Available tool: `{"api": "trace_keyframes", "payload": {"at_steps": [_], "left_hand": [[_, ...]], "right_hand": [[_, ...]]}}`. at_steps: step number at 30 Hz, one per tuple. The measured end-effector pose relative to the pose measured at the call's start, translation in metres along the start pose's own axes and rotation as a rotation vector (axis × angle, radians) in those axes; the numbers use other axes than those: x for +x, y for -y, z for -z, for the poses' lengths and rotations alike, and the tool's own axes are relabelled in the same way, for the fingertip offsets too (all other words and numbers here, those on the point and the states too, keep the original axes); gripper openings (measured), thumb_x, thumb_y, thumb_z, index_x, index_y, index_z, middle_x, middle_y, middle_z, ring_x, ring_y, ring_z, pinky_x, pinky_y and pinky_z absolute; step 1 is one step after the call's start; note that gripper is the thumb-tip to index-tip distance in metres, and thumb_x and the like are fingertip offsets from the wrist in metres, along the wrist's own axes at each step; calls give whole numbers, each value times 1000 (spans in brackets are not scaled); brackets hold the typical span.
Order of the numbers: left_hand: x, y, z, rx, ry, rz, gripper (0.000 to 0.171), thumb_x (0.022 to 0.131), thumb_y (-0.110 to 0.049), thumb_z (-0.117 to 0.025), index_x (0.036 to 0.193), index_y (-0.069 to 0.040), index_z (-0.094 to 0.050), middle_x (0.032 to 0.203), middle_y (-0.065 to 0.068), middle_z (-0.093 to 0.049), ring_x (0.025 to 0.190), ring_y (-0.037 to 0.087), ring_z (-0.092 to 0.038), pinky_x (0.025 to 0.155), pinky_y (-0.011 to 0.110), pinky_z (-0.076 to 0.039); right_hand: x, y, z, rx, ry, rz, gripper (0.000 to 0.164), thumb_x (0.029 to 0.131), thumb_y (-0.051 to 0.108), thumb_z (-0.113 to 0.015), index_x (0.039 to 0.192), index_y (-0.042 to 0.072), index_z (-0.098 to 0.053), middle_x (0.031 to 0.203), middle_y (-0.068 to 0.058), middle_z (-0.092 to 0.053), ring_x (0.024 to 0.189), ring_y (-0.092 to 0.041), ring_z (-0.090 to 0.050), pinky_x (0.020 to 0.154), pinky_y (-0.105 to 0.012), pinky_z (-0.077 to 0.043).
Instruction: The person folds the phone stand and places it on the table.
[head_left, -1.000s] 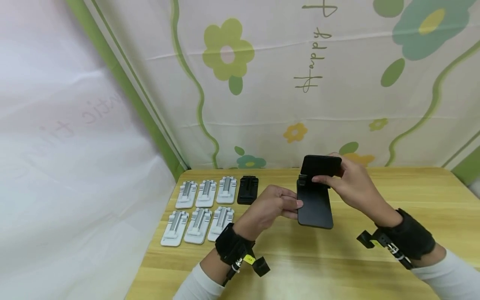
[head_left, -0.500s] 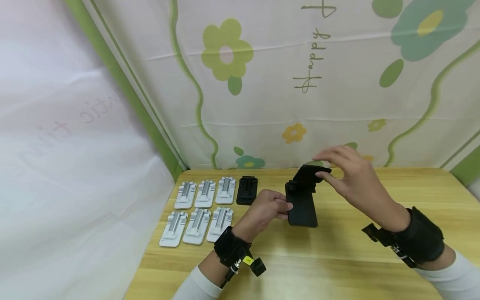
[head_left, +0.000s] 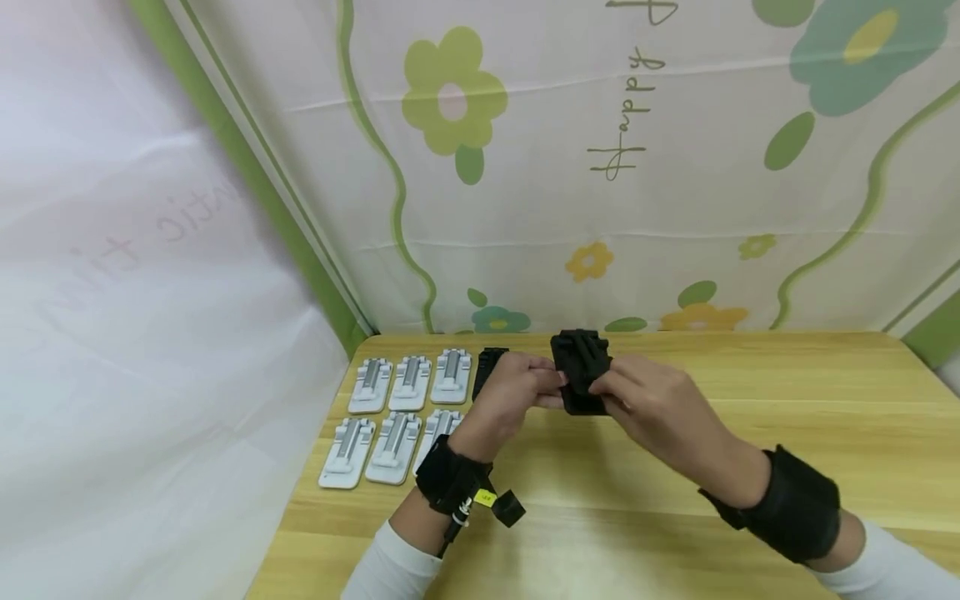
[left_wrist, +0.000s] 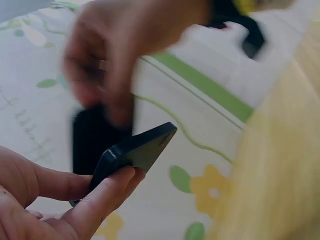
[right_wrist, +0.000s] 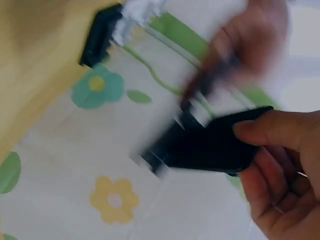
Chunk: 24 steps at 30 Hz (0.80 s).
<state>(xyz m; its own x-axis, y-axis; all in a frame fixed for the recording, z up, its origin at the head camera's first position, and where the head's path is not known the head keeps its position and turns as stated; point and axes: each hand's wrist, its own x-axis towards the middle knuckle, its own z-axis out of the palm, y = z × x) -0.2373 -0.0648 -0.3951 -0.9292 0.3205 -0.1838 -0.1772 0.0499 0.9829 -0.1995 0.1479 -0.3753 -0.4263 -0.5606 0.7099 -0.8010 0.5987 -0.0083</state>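
Note:
A black foldable phone stand (head_left: 581, 362) is held up over the far part of the table, its plate folded against the base in the head view. My left hand (head_left: 513, 387) pinches its left edge between thumb and fingers. On the lower right side, my right hand (head_left: 656, 400) grips it with thumb and fingertips. In the left wrist view the stand's slab (left_wrist: 145, 147) lies between thumb and fingers, and the other hand is blurred. The right wrist view has my thumb pressed on the flat black plate (right_wrist: 215, 145), with its hinge blurred.
Several white phone stands (head_left: 393, 447) lie in two rows on the left of the wooden table (head_left: 787, 433). A second black stand (head_left: 486, 368) ends the back row, partly hidden behind my left hand. A flowered curtain (head_left: 525, 183) hangs behind the table's far edge.
The black phone stand has moved left and its raised plate has folded down onto the base. My right hand has come down and left with it; my left hand has kept its hold.

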Motion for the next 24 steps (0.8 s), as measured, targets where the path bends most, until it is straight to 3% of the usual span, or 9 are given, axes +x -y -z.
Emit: {"api": "trace_keyframes", "payload": {"at_steps": [5, 7, 11, 14, 17, 19, 21, 24], "left_hand": [[-1, -11, 4, -22, -2, -30, 24, 101, -3, -60, 120, 3, -72, 114, 19, -75, 93, 23, -76, 81, 29, -63], [-1, -10, 6, -16, -1, -29, 24, 101, -2, -59, 121, 3, -72, 114, 19, -74, 94, 23, -76, 82, 29, -63], [-2, -8, 8, -34, 4, -29, 25, 101, -2, -58, 122, 4, -71, 116, 20, -74, 97, 26, -76, 84, 30, -62], [-2, -8, 8, -57, 14, -32, 25, 101, -2, -59, 121, 5, -71, 115, 21, -75, 97, 26, -77, 85, 31, -62], [-3, -8, 6, -69, 27, -27, 24, 100, -1, -60, 120, 4, -72, 113, 19, -75, 98, 26, -77, 85, 31, -62], [-3, -9, 5, -77, 36, -25, 25, 99, 0, -60, 121, 3, -72, 114, 19, -75, 100, 27, -76, 86, 32, -62], [-5, -10, 3, -77, 35, -24, 26, 99, 1, -59, 123, 3, -71, 116, 19, -75, 103, 28, -75, 86, 32, -62], [-4, -11, 2, -82, 37, -28, 28, 100, 2, -56, 126, 4, -68, 117, 20, -74, 102, 27, -76, 87, 32, -62]], "right_hand": [[-5, 8, -10, -22, -11, 40, 20, 74, 1, -87, 83, 7, -70, 80, -2, -61, 70, -15, -63, 59, -30, -57], [-6, 6, -9, -6, -4, 33, 10, 89, 14, -80, 85, 9, -72, 82, -1, -62, 74, -15, -65, 62, -30, -58], [-5, 2, -4, 122, -3, -84, 7, 90, 15, -80, 94, 15, -74, 89, 5, -66, 79, -8, -64, 68, -18, -53], [-4, -5, 1, 204, 1, -301, 21, 86, 9, -82, 102, 15, -70, 93, 6, -66, 81, -7, -62, 72, -16, -49], [-2, -14, 7, 339, 141, -586, 30, 100, 26, -69, 122, 8, -63, 107, -5, -65, 94, -17, -65, 82, -27, -54], [0, -21, 9, 532, 271, -762, 50, 104, 37, -60, 139, 2, -52, 123, -16, -61, 105, -25, -65, 87, -38, -56], [1, -28, 9, 749, 366, -907, 65, 107, 42, -54, 150, -3, -39, 137, -24, -54, 115, -28, -63, 93, -41, -56], [0, -35, 6, 1004, 393, -1018, 69, 108, 38, -53, 154, -7, -30, 143, -27, -48, 114, -19, -64, 95, -33, -56]]}}
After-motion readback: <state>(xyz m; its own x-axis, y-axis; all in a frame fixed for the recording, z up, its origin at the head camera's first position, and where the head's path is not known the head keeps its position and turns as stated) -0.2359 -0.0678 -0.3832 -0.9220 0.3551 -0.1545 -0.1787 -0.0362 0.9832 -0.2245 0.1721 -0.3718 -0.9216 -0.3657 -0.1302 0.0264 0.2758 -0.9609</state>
